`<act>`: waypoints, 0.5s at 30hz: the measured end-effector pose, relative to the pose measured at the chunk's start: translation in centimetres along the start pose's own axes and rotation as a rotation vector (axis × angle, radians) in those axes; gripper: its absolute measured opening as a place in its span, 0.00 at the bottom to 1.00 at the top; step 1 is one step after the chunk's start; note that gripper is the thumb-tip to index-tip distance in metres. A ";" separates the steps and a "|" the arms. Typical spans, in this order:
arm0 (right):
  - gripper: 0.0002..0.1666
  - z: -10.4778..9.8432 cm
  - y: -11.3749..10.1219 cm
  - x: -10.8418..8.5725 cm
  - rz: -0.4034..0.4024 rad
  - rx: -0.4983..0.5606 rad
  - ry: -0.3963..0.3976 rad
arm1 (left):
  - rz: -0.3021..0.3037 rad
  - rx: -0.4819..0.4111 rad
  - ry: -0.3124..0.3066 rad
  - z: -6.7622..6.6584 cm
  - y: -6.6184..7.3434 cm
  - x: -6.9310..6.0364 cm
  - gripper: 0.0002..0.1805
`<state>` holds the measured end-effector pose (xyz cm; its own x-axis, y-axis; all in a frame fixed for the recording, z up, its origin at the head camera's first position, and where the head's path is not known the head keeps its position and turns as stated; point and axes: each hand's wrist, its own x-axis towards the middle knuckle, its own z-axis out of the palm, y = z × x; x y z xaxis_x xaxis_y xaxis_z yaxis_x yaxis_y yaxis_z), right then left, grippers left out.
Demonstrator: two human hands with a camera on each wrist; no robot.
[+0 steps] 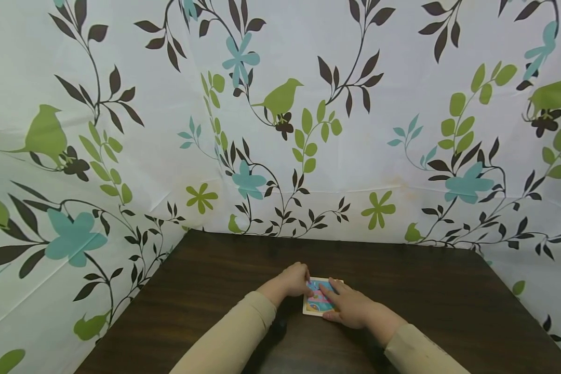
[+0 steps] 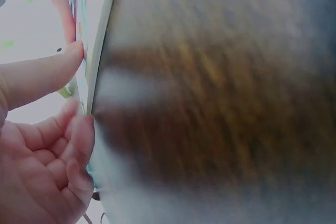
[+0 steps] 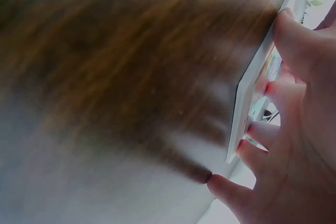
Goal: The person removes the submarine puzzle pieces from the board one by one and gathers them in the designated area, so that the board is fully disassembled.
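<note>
A small square picture puzzle (image 1: 315,307) with a pale rim and a blue, pink and yellow face lies flat on the dark table. At its left side is my left hand (image 1: 292,280), its thumb (image 2: 73,59) on the picture and its other fingers bent by the edge. My right hand (image 1: 352,306) lies across the right part of the puzzle with fingers spread. In the right wrist view, the right thumb (image 3: 286,22) touches the pale rim and one fingertip rests on the table beyond it. Both hands cover parts of the picture.
The brown wooden table (image 1: 243,259) extends around the puzzle on all sides. Behind it and at both sides hangs a white cloth (image 1: 280,171) printed with leaves, birds and flowers, meeting the table's back edge.
</note>
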<state>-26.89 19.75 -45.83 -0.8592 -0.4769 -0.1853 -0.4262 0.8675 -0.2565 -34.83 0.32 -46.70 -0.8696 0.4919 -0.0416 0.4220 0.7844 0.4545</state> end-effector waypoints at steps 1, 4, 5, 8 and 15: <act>0.45 0.0 0.0 0.0 -0.002 0.000 0.003 | 0.006 -0.005 -0.002 0.0 0.0 0.0 0.16; 0.45 0.0 0.0 0.0 -0.006 0.002 0.010 | 0.009 0.006 0.005 -0.3 0.2 -0.4 0.17; 0.45 0.0 0.0 0.1 -0.006 0.004 0.012 | 0.007 0.016 0.009 -0.4 0.2 -0.5 0.17; 0.46 0.0 0.1 0.2 -0.005 0.005 0.015 | 0.011 0.044 0.027 -0.6 0.2 -0.9 0.18; 0.46 0.2 0.4 0.3 -0.002 0.005 0.008 | 0.046 0.007 0.005 -0.8 -0.2 -1.1 0.21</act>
<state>-27.24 19.94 -46.18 -0.8607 -0.4775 -0.1767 -0.4266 0.8657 -0.2619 -34.18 -0.69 -46.07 -0.8506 0.5256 -0.0160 0.4634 0.7635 0.4498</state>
